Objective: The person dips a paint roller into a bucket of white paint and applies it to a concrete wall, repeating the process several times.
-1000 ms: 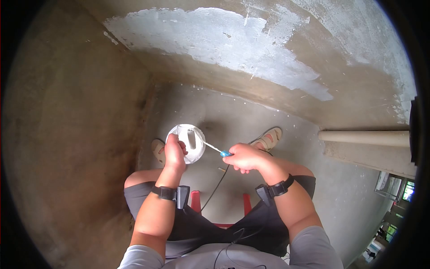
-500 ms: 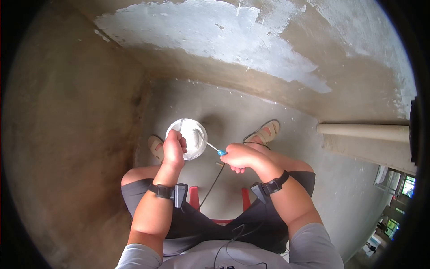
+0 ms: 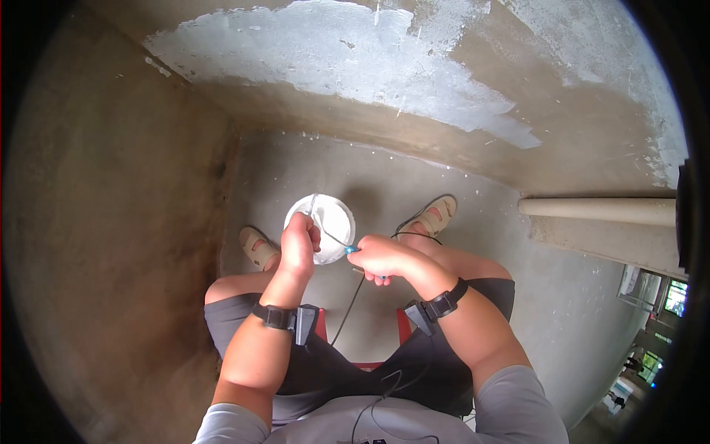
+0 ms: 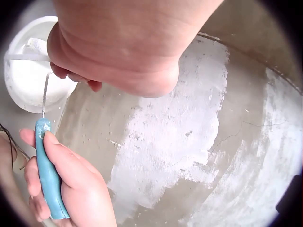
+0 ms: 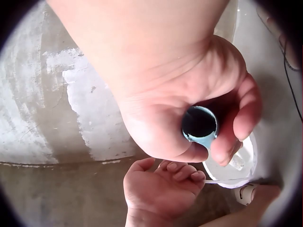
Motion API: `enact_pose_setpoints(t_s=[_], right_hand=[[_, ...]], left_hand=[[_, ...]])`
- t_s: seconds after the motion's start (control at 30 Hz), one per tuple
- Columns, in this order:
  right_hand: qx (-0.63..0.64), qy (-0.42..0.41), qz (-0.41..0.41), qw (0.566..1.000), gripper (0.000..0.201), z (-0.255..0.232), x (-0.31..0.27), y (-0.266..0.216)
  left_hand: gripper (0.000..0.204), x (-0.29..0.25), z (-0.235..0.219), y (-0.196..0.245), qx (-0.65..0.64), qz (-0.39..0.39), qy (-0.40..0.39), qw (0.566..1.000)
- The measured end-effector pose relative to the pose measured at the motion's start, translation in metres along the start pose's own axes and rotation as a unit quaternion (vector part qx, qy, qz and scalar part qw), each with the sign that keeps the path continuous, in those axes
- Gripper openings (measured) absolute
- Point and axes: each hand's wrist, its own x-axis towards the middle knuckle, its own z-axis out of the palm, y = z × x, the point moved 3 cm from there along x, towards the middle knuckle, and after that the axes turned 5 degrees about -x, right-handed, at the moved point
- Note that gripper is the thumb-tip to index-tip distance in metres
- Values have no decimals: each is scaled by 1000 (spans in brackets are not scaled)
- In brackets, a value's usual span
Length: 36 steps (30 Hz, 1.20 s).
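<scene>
The right hand (image 3: 383, 257) is clamped on the blue-handled tool (image 4: 49, 172), whose rod (image 4: 45, 94) points toward the bucket (image 4: 19, 34) just beyond the left hand (image 3: 299, 240). The left hand grips the bucket's white strap (image 4: 28, 57).

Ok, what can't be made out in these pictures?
Head: most of the blue handle, hidden by the right hand.
Left wrist: part of the white bucket, behind the left hand.
Right wrist: the thin rod, blocked by the right hand.
Head: distant background near the right edge, too small and blurred.
</scene>
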Motion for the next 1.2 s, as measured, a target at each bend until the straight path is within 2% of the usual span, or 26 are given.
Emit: enact_pose_setpoints(t_s=[0.1, 0.27, 0.43, 0.87, 0.97, 1.03, 1.2], right_hand=[[1, 4, 4, 1000, 38, 0, -1, -1], [9, 12, 9, 1000, 38, -3, -2, 0], [34, 36, 26, 998, 37, -4, 1, 2], [42, 17, 22, 999, 32, -2, 3, 0], [78, 11, 30, 996, 30, 1, 11, -3], [113, -3, 11, 994, 29, 4, 18, -2], [147, 12, 29, 989, 27, 8, 30, 7]], left_hand=[[27, -5, 2, 4, -9, -5, 9, 1000], [21, -2, 0, 0, -29, -1, -20, 999], [27, -5, 1, 4, -7, 6, 24, 1000], [29, -1, -4, -2, 8, 0, 2, 1000], [29, -3, -2, 0, 7, -13, 2, 1000], [28, -6, 1, 1, 3, -18, -35, 999], [26, -5, -2, -2, -30, -7, -33, 999]])
